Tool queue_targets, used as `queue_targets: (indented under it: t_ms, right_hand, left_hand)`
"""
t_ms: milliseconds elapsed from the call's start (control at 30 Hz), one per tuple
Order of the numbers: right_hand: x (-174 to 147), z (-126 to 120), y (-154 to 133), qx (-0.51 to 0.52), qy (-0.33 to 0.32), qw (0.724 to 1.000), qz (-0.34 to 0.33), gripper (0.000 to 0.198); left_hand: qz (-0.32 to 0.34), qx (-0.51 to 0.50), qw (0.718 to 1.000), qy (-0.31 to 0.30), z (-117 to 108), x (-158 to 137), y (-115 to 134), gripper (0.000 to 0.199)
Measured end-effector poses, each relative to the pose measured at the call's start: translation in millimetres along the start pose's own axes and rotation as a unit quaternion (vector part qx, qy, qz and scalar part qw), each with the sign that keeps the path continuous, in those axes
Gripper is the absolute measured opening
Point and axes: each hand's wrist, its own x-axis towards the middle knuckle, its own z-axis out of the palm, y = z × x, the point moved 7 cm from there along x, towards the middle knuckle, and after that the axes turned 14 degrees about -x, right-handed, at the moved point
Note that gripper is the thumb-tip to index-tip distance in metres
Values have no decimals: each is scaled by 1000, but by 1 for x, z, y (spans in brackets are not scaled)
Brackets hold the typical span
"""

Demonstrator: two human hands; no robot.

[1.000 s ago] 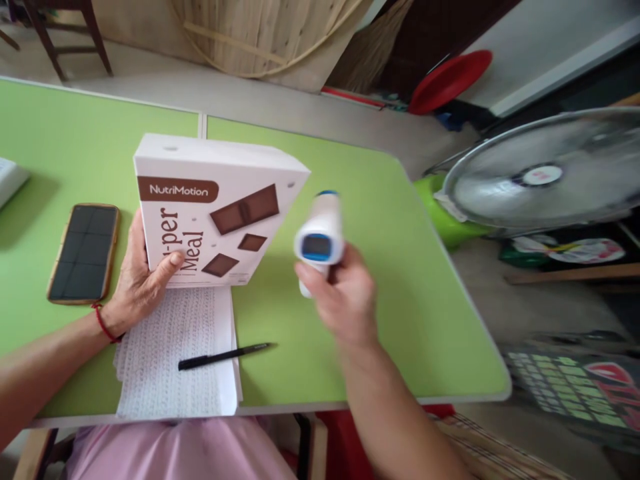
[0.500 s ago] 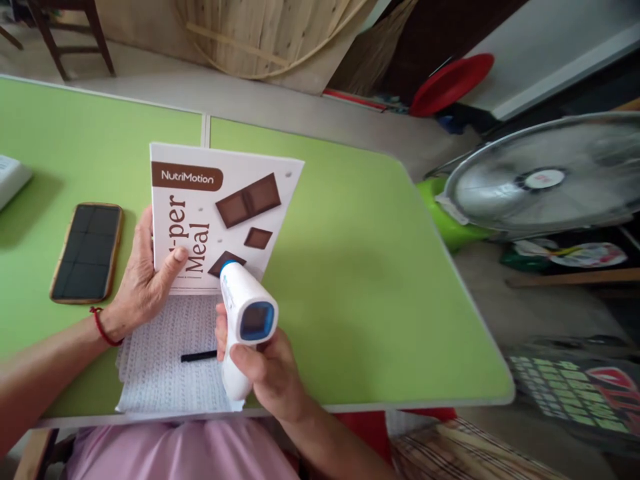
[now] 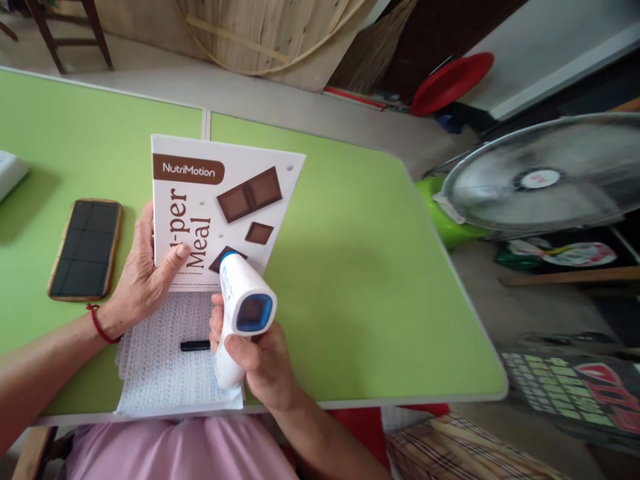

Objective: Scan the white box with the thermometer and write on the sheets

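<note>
My left hand [image 3: 145, 277] grips the lower left edge of a white NutriMotion box [image 3: 245, 157] printed with chocolate pieces, its thumb on the front face. The box is held up, tilted, above the table. My right hand [image 3: 263, 360] is wrapped round the handle of a white infrared thermometer [image 3: 240, 287] with a blue-framed dark screen. The thermometer's blue front end points at the box's lower part and overlaps it in view; whether they touch I cannot tell. Below lie handwritten sheets of paper [image 3: 165, 380] with a black pen [image 3: 195, 346] on them, partly hidden by my right hand.
A smartphone [image 3: 85, 250] in a brown-edged case lies left of my left hand on the green table [image 3: 375, 287]. Part of a white object [image 3: 10, 175] shows at the left edge. Past the table's right side stands a fan [image 3: 540, 177]; a red basin [image 3: 453, 83] is farther back.
The thermometer and my right hand have shifted slightly up and left. Both hands keep their holds, and the box stays almost in place.
</note>
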Motion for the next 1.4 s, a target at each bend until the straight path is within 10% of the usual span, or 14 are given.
queue_targets:
  t_ms: [1400]
  right_hand:
    - [2,2,-6,-43,9,998,-40,32]
  left_hand:
    - [14,-3,1000,-19,-3,4,3,51]
